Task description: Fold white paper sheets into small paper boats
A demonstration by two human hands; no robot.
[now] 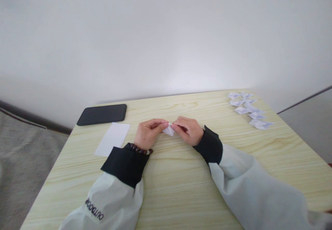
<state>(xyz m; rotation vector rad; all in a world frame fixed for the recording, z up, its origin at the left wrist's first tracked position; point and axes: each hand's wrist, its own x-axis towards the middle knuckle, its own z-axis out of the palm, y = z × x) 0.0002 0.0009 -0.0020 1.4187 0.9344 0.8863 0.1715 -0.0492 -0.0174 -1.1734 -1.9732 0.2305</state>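
A pale wood bench (pixel 181 188) stands against a white wall. Mid-bench, the left hand (pixel 148 134) and right hand (pixel 188 130) each pinch a small folded paper (pixel 169 130) between fingertips.

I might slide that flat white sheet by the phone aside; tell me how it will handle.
The flat white sheet looks thin, so it is probably very light and floppy. Lying flush on the smooth wooden table, it would likely slide easily, yet its edge may be hard to lift.

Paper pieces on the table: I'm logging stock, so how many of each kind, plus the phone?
Flat white sheet: 1
Small folded paper held in both hands' fingers: 1
Finished folded pieces at the far right: about 7, overlapping
Black phone: 1
Total: about 10
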